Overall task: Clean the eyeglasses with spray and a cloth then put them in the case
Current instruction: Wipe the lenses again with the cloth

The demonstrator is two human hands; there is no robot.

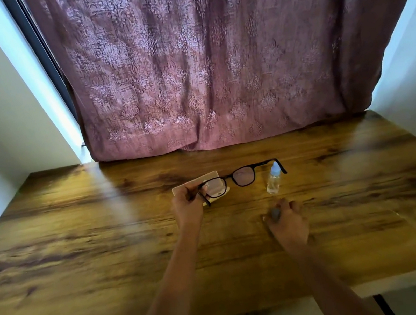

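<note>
Left grip point(189, 201) pinching eyeglasses point(242, 177) over case point(195, 183), right grip point(286, 217) curled round grey cloth point(275, 214), spray bottle point(273, 182) just beyond

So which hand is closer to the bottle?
Right. The right hand is just this side of the bottle, not touching; the left hand holds the glasses farther left.

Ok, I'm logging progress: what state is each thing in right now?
Black-framed eyeglasses: unfolded, held by one temple in the left hand.
Clear spray bottle with blue top: upright on wooden table.
Flat beige case: on table; open or closed unclear.
Right hand: curled round small grey thing, blurred.
</note>
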